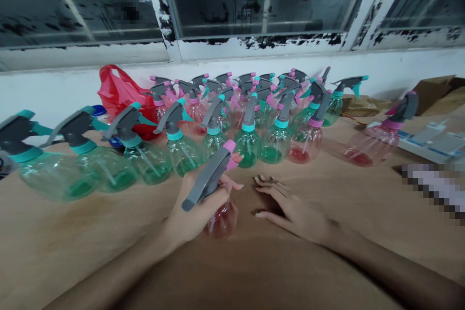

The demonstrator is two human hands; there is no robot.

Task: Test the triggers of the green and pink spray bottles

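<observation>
My left hand is wrapped round the neck of a pink spray bottle, which stands on the table near me. Its grey trigger head with a pink nozzle and pink trigger points away and to the right. To the right of it, my right hand rests on the table with fingers stretched out and holds nothing. Just beyond my hands is a row of clear green spray bottles with grey and teal heads. At that row's right end stands another pink spray bottle.
More pink and green spray bottles crowd behind the row. A red plastic bag sits at the back left. One pink bottle stands apart on the right, near a white power strip and a brown cardboard box. A windowed wall lies behind.
</observation>
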